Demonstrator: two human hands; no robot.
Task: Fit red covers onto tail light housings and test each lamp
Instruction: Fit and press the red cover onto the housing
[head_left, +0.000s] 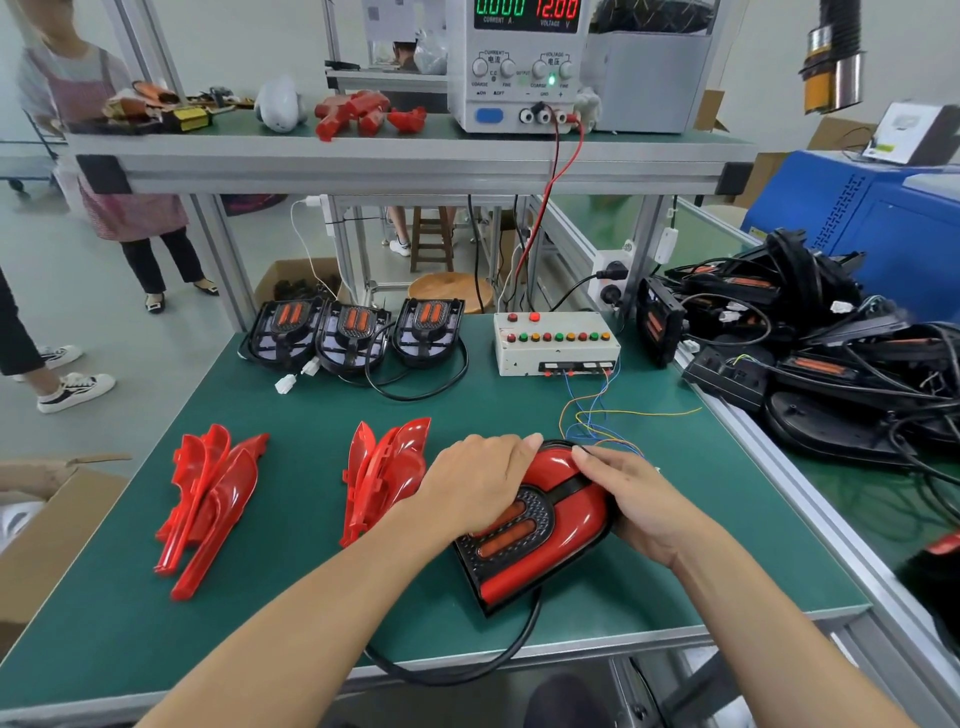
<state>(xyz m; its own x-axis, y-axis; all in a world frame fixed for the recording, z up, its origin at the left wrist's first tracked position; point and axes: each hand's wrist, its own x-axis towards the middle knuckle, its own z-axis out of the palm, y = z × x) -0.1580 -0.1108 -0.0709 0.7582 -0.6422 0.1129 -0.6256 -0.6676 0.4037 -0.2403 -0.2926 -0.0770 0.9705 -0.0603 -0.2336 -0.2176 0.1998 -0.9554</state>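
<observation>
A tail light housing with a red cover (540, 540) lies on the green mat near the front edge, its black cable looping off the table. My left hand (475, 480) lies flat on its upper left part, fingers straight, pressing down. My right hand (634, 506) grips its right rim, fingers curled round the edge. Two stacks of loose red covers (210, 499) (384, 475) stand to the left. Three bare black housings (358, 332) line the mat's back edge.
A white test box (556, 343) with coloured buttons stands behind the lamp, thin wires trailing toward it. A power supply (519, 62) reading 12.00 sits on the shelf. A heap of black housings and cables (810, 353) fills the right. People stand at the left; a cardboard box (41, 530) sits beside the table.
</observation>
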